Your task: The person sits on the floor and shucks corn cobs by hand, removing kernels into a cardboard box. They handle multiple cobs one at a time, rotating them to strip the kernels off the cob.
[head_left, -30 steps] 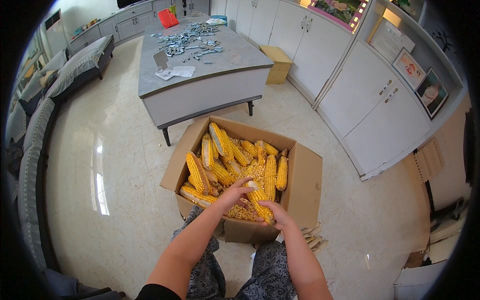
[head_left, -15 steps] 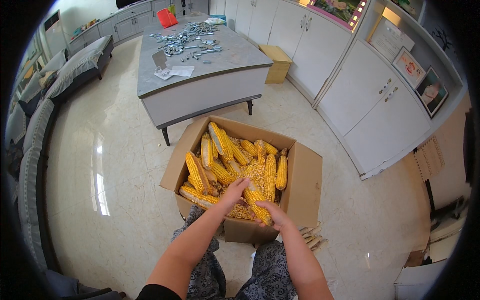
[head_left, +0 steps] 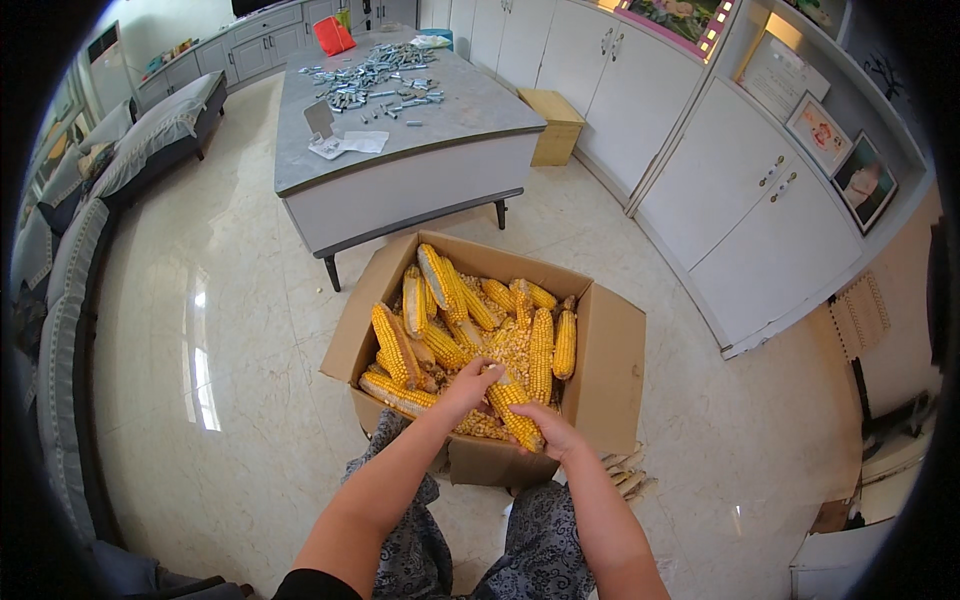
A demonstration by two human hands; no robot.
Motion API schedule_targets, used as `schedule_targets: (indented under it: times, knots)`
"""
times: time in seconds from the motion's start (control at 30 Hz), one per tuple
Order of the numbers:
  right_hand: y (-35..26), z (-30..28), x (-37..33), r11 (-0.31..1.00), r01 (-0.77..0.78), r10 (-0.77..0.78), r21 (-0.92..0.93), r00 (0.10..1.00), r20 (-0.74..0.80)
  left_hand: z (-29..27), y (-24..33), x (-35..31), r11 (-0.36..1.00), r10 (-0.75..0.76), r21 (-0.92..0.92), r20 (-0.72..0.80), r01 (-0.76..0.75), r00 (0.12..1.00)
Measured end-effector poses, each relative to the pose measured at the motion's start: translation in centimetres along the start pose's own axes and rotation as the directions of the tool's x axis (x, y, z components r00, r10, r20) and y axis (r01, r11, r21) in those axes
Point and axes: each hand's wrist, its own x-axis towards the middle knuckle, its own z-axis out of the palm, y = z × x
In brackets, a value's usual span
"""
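Between my two hands lies a yellow ear of corn (head_left: 514,408), tilted over the near part of an open cardboard box (head_left: 612,365). My left hand (head_left: 468,388) is closed on its far end, the thumb pressed against the kernels. Around the near end, the fingers and thumb of my right hand (head_left: 553,432) are wrapped. More ears of corn (head_left: 397,345) lean along the box's left and back sides, and a few stand at its right (head_left: 541,352). Loose kernels (head_left: 508,348) fill the middle; the undersides of my fingers are hidden.
Beyond the box stands a grey-topped table (head_left: 450,125) strewn with many metal bolts (head_left: 375,80). Bare cobs (head_left: 628,478) lie on the floor by the box's near right corner. White cabinets (head_left: 745,200) line the right, a sofa (head_left: 70,330) the left.
My left thumb has slid slightly toward me along the ear of corn, and its far end sits a little lower. My right hand keeps nearly the same place.
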Motion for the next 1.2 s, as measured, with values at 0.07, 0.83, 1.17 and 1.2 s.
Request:
schedule_targets:
  times: [0.07,0.83,1.17,1.2]
  knots:
    - [-0.4,0.7,-0.4,1.000,0.007,-0.008,-0.017,0.998,-0.056,-0.3,0.0,0.1,0.996,-0.027,-0.091,-0.006,0.026,1.000]
    - [-0.2,1.8,-0.6,0.985,0.124,-0.147,-0.120,0.967,-0.206,0.5,-0.6,0.0,0.994,0.079,-0.074,-0.032,-0.081,0.996]
    - [1.2,1.8,0.5,0.944,0.219,-0.282,-0.245,0.924,-0.258,0.8,-0.9,-0.1,0.992,0.081,-0.106,0.057,-0.075,0.995]
    - [1.4,1.6,0.7,0.938,0.224,-0.292,-0.263,0.920,-0.261,0.8,-1.1,0.1,0.992,0.082,-0.102,0.038,-0.078,0.996]
